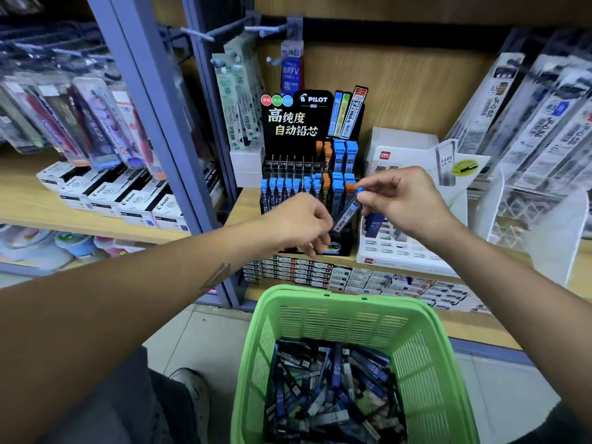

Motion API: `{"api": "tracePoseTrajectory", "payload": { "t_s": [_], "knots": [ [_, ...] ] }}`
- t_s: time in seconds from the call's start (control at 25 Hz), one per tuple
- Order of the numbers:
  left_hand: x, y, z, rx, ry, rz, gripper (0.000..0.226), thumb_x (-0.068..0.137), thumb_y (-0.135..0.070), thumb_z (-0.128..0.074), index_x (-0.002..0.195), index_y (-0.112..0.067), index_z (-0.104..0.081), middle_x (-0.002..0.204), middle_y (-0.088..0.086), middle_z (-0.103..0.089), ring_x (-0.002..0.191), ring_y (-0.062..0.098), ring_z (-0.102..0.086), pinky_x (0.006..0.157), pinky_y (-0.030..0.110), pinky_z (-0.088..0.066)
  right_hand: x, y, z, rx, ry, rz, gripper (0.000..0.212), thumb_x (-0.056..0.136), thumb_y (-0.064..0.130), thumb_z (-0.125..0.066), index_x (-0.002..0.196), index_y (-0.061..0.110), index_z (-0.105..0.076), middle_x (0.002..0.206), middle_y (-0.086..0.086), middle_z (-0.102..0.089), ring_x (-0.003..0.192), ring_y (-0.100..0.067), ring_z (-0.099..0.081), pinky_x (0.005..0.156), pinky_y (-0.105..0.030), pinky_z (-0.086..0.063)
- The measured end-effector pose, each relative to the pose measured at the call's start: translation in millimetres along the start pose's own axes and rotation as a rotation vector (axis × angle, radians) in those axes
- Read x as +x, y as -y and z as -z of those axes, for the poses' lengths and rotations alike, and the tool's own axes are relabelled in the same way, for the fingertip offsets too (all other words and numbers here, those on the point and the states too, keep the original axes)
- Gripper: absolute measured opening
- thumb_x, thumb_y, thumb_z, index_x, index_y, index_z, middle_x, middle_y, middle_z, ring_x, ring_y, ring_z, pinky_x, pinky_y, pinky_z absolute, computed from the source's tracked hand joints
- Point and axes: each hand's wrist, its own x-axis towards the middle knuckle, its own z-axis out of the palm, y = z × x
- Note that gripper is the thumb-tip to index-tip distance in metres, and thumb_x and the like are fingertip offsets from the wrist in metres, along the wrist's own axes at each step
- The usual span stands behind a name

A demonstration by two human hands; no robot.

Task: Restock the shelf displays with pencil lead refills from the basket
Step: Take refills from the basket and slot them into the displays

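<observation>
Shop shelf (243, 216), both hands pinching refill tube (347, 213), blue cap up-right.

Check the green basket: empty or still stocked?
Still stocked: the green basket has a loose pile of lead refill tubes covering its bottom.

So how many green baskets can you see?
1. The green basket sits on the floor below both hands, in front of the shelf, with lead refills piled inside. Others could be out of view.
</observation>
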Motion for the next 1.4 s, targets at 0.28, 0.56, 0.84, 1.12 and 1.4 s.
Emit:
{"api": "tracePoseTrajectory", "payload": {
  "t_s": [0.28, 0.56, 0.84, 1.12, 1.4],
  "knots": [
    [20.3, 26.9, -18.7, 0.931, -0.031, -0.373, 0.032, 0.084, -0.001, -0.052, 0.114, -0.003, -0.063, 0.127, 0.012, -0.052, 0.118, 0.027, -0.053, 0.1, 0.039, -0.049, -1.4, -8.9, -0.1, -0.465, -0.011, 0.185, 0.013, 0.088, 0.014, -0.075, 0.101, 0.016, -0.074, 0.088, 0.0, -0.072, 0.079, -0.011, -0.063, 0.083, -0.032, -0.056],
    [13.1, 28.7, -20.9, 1.064, 0.111, -0.269, 0.064, 0.085, 0.0, -0.049, 0.148, 0.001, -0.037, 0.164, 0.019, -0.016, 0.149, 0.028, -0.025, 0.119, 0.038, -0.031, 3.2, -14.5, -1.8, -0.449, -0.031, 0.133, 0.011, 0.09, 0.011, -0.071, 0.1, 0.016, -0.073, 0.085, -0.001, -0.072, 0.079, -0.018, -0.07, 0.082, -0.039, -0.057],
    [14.1, 20.7, -15.1, 1.118, 0.193, -0.246, 0.059, 0.086, -0.005, -0.05, 0.145, 0.001, -0.042, 0.162, 0.02, -0.02, 0.146, 0.029, -0.032, 0.117, 0.035, -0.033, 4.5, -12.3, -15.5, -0.385, 0.006, 0.131, 0.012, 0.089, 0.01, -0.072, 0.098, 0.017, -0.073, 0.084, 0.002, -0.071, 0.078, -0.015, -0.07, 0.082, -0.038, -0.058],
    [18.9, 22.0, -12.9, 1.12, 0.191, -0.277, 0.045, 0.084, -0.006, -0.051, 0.128, -0.003, -0.057, 0.134, 0.014, -0.05, 0.109, 0.028, -0.058, 0.092, 0.037, -0.053, -5.2, -16.4, -37.2, -0.506, 0.181, 0.171, 0.009, 0.091, 0.018, -0.07, 0.098, 0.02, -0.075, 0.09, 0.0, -0.075, 0.087, -0.02, -0.067, 0.083, -0.038, -0.055],
    [8.5, 19.3, -10.0, 1.12, 0.153, -0.277, 0.029, 0.08, 0.004, -0.049, 0.105, -0.002, -0.063, 0.133, 0.016, -0.049, 0.105, 0.029, -0.06, 0.086, 0.035, -0.054, -9.9, -8.1, -18.6, -0.499, 0.056, 0.165, 0.023, 0.095, 0.011, -0.058, 0.107, 0.019, -0.077, 0.103, 0.003, -0.076, 0.088, -0.012, -0.065, 0.083, -0.024, -0.05]
  ]
}}
